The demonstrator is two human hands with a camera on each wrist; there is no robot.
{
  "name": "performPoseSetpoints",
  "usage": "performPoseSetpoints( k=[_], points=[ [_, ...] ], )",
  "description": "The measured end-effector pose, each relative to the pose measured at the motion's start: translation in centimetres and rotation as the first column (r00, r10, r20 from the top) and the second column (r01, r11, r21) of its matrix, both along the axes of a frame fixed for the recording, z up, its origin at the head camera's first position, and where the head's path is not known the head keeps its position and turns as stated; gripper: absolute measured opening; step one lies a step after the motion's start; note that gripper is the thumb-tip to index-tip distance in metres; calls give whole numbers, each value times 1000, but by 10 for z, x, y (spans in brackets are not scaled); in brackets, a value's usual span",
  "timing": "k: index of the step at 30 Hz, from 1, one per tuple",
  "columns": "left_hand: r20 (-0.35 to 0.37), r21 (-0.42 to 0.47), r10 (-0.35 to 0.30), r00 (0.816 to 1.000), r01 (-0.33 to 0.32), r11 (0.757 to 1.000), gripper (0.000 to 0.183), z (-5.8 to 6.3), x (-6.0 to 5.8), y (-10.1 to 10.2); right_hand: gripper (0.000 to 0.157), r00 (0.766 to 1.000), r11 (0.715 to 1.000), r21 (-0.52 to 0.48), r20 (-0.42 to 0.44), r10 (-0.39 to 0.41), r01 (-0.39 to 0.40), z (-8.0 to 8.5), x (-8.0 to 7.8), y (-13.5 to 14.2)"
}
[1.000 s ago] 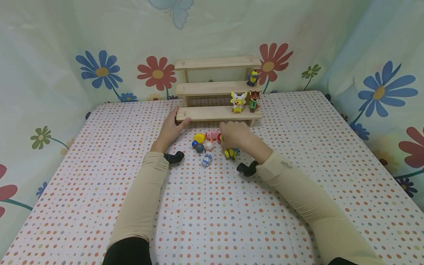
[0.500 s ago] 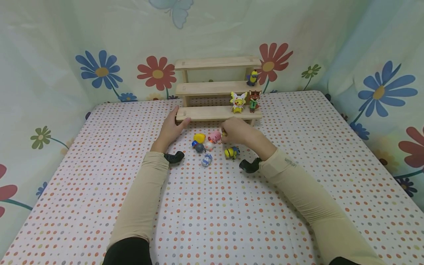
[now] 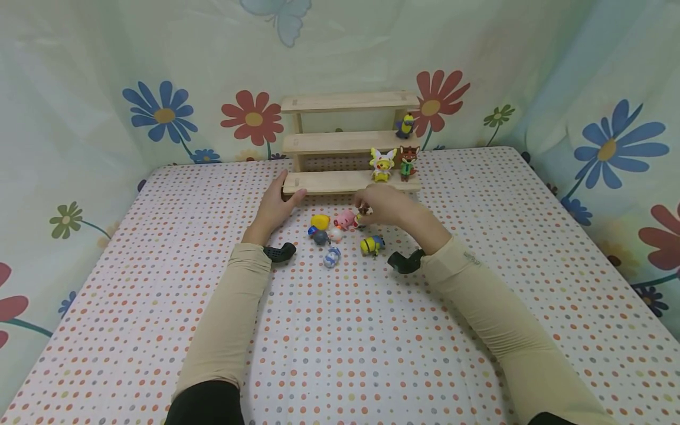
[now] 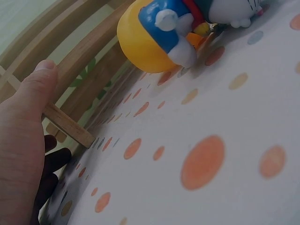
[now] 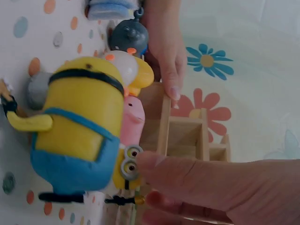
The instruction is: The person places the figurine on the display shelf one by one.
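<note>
My left hand (image 3: 273, 208) grips the left end of the three-step wooden shelf (image 3: 329, 183), its thumb on the lowest step and its fingers around the end. Just in front of that step, my right hand (image 3: 392, 205) pinches a small goggled Minion figure (image 5: 130, 171), partly hidden by the thumb. Beside it lies a pink figure (image 3: 344, 219). A larger Minion figure (image 3: 370, 245) in blue overalls lies nearer me. Yellow (image 3: 320, 221), dark grey (image 3: 320, 237), white (image 3: 336, 234) and blue-and-white (image 3: 332, 257) figures lie to the left.
On the shelf's right side stand a yellow figure with white ears (image 3: 382, 165), a fox figure (image 3: 408, 162) and, one step higher, another Minion figure (image 3: 405, 126). A dotted cloth (image 3: 319, 342) covers the table. Flowered curtains (image 3: 340, 53) hang behind and at the sides.
My right hand has drawn right and slightly away from me, and more of the pinched Minion shows. The pink figure shifted a little right early on. My left hand stays on the shelf.
</note>
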State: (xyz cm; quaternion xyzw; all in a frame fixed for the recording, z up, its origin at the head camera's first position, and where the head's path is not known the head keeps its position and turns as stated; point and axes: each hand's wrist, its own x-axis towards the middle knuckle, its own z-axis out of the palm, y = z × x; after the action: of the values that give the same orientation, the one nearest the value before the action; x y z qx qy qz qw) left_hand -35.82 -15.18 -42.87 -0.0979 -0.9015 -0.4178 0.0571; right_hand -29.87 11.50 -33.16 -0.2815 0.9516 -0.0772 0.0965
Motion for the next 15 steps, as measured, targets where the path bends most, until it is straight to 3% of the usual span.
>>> performPoseSetpoints(
  k=[15],
  points=[
    [-2, 2, -2, 1000, 2, 1000, 93, 0, 0, 0, 14, 997, 1000, 0, -68, 31, -31, 1, -4, 1]
  ],
)
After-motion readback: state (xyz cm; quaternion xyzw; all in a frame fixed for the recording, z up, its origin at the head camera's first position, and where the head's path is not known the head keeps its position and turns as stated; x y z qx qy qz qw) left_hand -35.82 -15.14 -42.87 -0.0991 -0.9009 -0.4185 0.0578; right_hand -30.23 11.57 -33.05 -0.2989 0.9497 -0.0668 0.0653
